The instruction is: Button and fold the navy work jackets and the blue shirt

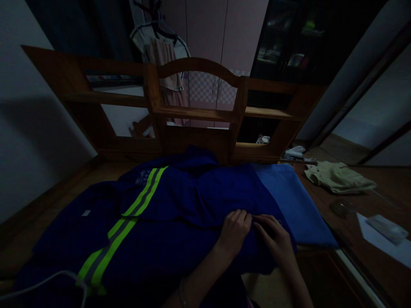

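A dark blue work jacket [180, 244] with yellow-green and grey reflective stripes lies spread on a wooden surface. My left hand [236, 229] is closed, its curled fingers gripping the jacket's front near the hem. Close beside it, my right hand [276, 235] pinches the same edge between thumb and fingers. The fingertips of both hands nearly meet, and whatever small part lies between them is too dark to make out. Under the hem, to the right, a lighter blue cloth [295, 201] lies flat.
Behind the jacket rises a wooden headboard-like shelf [195, 113]. At the right, a brown surface holds a pale green cloth [337, 176], a glass dish [343, 208] and a packet [387, 228] on white paper. A white cable [48, 280] crosses the lower left. Clothes [163, 53] hang behind.
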Demonstrator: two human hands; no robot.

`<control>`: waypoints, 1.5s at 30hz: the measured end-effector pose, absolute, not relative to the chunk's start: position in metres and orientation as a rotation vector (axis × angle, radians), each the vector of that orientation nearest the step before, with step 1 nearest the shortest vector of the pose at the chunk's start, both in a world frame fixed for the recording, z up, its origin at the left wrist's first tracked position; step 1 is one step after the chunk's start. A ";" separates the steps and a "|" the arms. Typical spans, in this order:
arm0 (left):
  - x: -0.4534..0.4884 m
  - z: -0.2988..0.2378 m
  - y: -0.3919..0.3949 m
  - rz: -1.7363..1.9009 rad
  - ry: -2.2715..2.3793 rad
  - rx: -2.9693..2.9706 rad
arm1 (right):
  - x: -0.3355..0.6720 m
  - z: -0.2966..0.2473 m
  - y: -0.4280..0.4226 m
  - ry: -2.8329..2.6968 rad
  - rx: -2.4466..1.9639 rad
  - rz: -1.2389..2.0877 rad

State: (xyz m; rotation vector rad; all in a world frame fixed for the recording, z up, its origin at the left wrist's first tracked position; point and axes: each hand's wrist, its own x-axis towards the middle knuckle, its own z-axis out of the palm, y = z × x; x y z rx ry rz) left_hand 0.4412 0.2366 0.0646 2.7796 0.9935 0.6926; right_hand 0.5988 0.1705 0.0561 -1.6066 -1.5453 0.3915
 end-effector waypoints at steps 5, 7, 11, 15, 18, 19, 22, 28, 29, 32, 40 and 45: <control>0.437 0.066 0.237 0.666 0.953 2.748 | 0.598 0.053 0.171 -1.540 -1.600 0.374; 0.437 0.067 0.239 0.648 0.961 2.742 | 0.600 0.052 0.171 -1.542 -1.584 0.380; 0.435 0.072 0.242 0.620 0.896 2.792 | 0.601 0.052 0.172 -1.558 -1.567 0.406; 0.433 0.076 0.242 0.602 0.849 2.861 | 0.601 0.054 0.172 -1.557 -1.561 0.407; 0.437 0.073 0.240 0.618 0.894 2.868 | 0.601 0.053 0.171 -1.554 -1.560 0.390; 0.439 0.072 0.240 0.630 0.912 2.867 | 0.601 0.053 0.171 -1.553 -1.563 0.390; 0.446 0.067 0.238 0.663 0.954 2.858 | 0.601 0.054 0.170 -1.539 -1.579 0.387; 0.442 0.069 0.237 0.630 0.926 2.890 | 0.599 0.053 0.168 -1.551 -1.571 0.327; 0.440 0.072 0.238 0.608 0.886 2.911 | 0.598 0.052 0.167 -1.558 -1.568 0.319; 0.434 0.078 0.241 0.540 0.756 2.973 | 0.597 0.047 0.166 -1.579 -1.570 0.285; 0.437 0.079 0.249 0.521 0.689 3.002 | 0.595 0.041 0.165 -1.575 -1.597 0.214; 0.432 0.077 0.251 0.532 0.682 2.964 | 0.595 0.044 0.166 -1.566 -1.614 0.226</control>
